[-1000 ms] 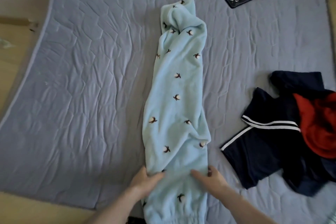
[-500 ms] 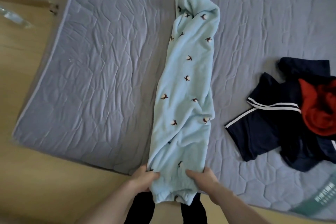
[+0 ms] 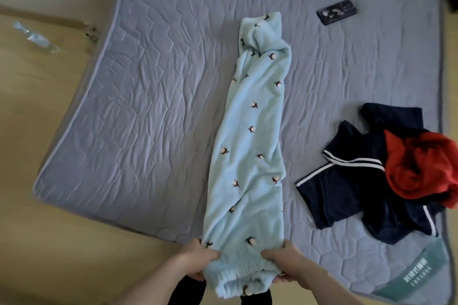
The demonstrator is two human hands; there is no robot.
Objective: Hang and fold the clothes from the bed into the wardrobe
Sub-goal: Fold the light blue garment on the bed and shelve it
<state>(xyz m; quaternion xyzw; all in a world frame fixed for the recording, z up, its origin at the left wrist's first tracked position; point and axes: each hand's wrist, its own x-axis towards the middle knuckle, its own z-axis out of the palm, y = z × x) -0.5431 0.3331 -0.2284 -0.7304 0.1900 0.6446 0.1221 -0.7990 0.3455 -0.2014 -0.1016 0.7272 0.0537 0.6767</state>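
Here: pale blue fleece trousers (image 3: 250,146), small flower print, stretched lengthwise on grey mattress (image 3: 148,106) ahead of hands. Left hand (image 3: 198,261) and right hand (image 3: 285,265) gripping elastic cuff end at near mattress edge.

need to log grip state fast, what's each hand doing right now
Left hand: fingers curled round the near end of the light blue fleece pants.
Right hand: grips the same near end from the other side.
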